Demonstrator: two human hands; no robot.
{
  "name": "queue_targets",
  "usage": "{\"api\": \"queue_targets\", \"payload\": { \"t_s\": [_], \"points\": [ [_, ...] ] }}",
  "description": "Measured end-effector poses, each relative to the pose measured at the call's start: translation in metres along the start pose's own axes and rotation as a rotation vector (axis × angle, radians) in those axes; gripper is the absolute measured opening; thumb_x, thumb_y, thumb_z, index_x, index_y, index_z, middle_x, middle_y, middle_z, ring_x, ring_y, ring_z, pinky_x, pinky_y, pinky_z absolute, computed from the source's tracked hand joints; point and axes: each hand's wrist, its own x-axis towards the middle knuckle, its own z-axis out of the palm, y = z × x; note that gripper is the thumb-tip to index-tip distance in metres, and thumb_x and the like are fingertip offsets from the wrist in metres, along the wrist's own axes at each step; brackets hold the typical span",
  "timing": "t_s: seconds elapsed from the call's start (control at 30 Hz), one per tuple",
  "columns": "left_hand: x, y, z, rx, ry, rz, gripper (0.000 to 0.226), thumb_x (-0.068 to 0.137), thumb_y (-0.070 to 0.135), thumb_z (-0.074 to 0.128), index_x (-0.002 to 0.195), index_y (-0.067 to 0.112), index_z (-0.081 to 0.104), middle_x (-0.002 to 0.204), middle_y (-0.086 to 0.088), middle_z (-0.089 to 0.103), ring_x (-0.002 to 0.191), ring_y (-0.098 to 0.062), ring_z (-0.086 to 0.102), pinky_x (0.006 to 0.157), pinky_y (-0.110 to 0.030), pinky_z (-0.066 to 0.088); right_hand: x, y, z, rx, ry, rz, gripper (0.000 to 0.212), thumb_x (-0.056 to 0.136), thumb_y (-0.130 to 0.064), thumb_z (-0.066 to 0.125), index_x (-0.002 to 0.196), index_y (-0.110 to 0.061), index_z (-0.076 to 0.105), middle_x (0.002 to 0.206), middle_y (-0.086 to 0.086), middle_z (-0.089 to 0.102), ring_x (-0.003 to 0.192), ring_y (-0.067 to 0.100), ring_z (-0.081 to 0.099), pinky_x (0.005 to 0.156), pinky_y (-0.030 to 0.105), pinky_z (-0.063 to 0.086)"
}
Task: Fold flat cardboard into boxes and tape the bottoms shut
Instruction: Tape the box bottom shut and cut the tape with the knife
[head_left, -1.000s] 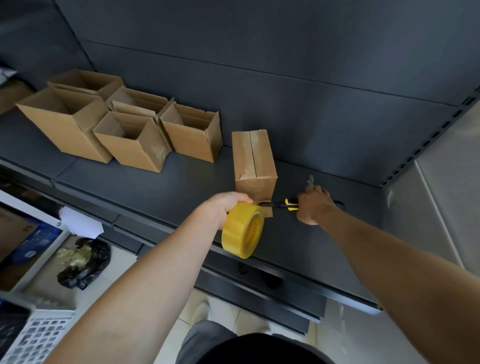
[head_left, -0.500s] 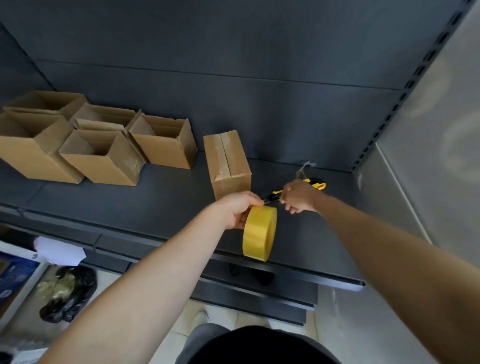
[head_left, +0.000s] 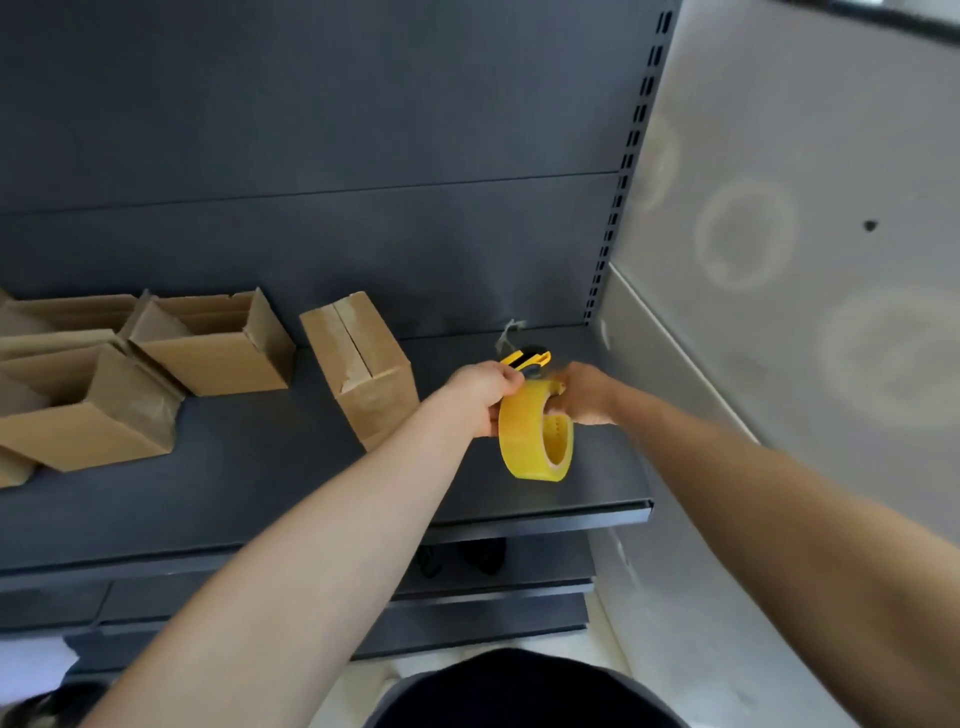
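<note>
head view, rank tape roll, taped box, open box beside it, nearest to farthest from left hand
1. tape roll, gripped in the left hand
2. taped box, just to the hand's left
3. open box, farther left

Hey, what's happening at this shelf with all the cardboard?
A person is making boxes at a dark shelf. Their left hand grips a yellow tape roll, and the right hand, blurred, meets the roll's other side. A yellow utility knife sits between the hands; which one holds it is unclear. One taped box stands seam up; open boxes sit left of it.
</note>
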Motion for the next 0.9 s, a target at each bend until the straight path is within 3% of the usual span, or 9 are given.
{"api": "queue_targets", "payload": {
  "t_s": [0.1,0.17,0.23,0.33,0.4,0.5,0.63,0.77,0.9],
  "points": [
    [-0.002,-0.001,0.009,-0.002,-0.035,0.010,0.014,0.096,0.013,0.056,0.083,0.018,0.057,0.090,-0.006,0.059,0.079,-0.021,0.058,0.071,-0.040,0.051,-0.010,0.008,-0.005,-0.108,0.071,0.149,0.022,0.088,-0.024,0.063,0.103,-0.010,0.067,0.099,0.010,0.067,0.092,0.026,0.064,0.076,0.034,0.049],
    [-0.004,-0.002,0.013,-0.013,-0.055,0.003,0.003,0.095,0.015,0.058,0.097,0.017,0.059,0.100,-0.007,0.062,0.089,-0.023,0.060,0.070,-0.037,0.049,-0.018,0.010,-0.008,-0.148,0.110,0.207,0.022,0.089,-0.028,0.062,0.100,-0.010,0.066,0.098,0.010,0.066,0.088,0.026,0.062,0.069,0.031,0.046],
    [-0.006,-0.004,0.013,-0.039,-0.068,-0.007,0.018,0.092,0.018,0.063,0.108,0.012,0.058,0.103,-0.008,0.065,0.089,-0.023,0.062,0.068,-0.036,0.048,-0.023,0.010,-0.010,-0.185,0.147,0.235,0.024,0.091,-0.030,0.061,0.103,-0.010,0.065,0.098,0.010,0.064,0.090,0.027,0.061,0.068,0.030,0.043],
    [-0.008,-0.006,0.013,-0.025,-0.060,-0.009,0.026,0.084,0.021,0.073,0.101,0.012,0.055,0.099,-0.007,0.068,0.085,-0.023,0.063,0.064,-0.032,0.043,-0.027,0.003,-0.010,-0.224,0.187,0.264,0.025,0.092,-0.032,0.058,0.105,-0.011,0.063,0.095,0.008,0.061,0.090,0.027,0.060,0.069,0.030,0.041],
    [-0.005,-0.007,0.013,0.000,-0.014,-0.003,0.033,0.082,0.018,0.075,0.106,0.010,0.054,0.109,-0.011,0.067,0.094,-0.026,0.064,0.069,-0.033,0.043,-0.026,-0.001,-0.006,-0.236,0.200,0.286,0.022,0.092,-0.030,0.057,0.102,-0.012,0.063,0.091,0.006,0.059,0.085,0.025,0.057,0.068,0.030,0.041],
    [-0.003,-0.005,0.010,0.039,0.042,-0.002,0.055,0.078,0.022,0.079,0.123,0.007,0.050,0.119,-0.012,0.063,0.108,-0.031,0.060,0.091,-0.043,0.045,-0.024,-0.004,0.002,-0.223,0.219,0.331,0.019,0.091,-0.029,0.057,0.098,-0.012,0.062,0.088,0.005,0.057,0.080,0.024,0.054,0.066,0.031,0.041],
    [-0.004,-0.010,0.001,0.050,0.066,-0.068,0.091,0.070,0.034,0.084,0.137,0.011,0.026,0.130,-0.012,0.051,0.110,-0.033,0.060,0.100,-0.053,0.040,-0.024,-0.005,0.006,-0.239,0.247,0.391,0.018,0.090,-0.024,0.056,0.100,-0.010,0.061,0.079,0.003,0.051,0.078,0.027,0.053,0.064,0.031,0.040],
    [-0.005,-0.016,-0.006,0.149,0.006,-0.031,0.065,0.084,0.031,0.072,0.133,0.003,0.041,0.122,-0.010,0.059,0.110,-0.030,0.062,0.094,-0.044,0.048,-0.021,-0.007,0.009,-0.388,0.234,0.430,0.025,0.092,-0.013,0.052,0.117,-0.012,0.057,0.111,0.010,0.060,0.101,0.032,0.059,0.072,0.033,0.044],
    [-0.003,-0.001,-0.029,0.307,0.131,0.241,0.008,0.089,0.011,0.061,0.097,0.007,0.063,0.092,-0.014,0.067,0.078,-0.023,0.063,0.082,-0.035,0.054,-0.011,-0.013,0.016,-0.634,0.200,0.445,0.037,0.092,-0.008,0.049,0.128,-0.013,0.051,0.127,0.011,0.057,0.118,0.032,0.052,0.091,0.036,0.043]
  ]
}}
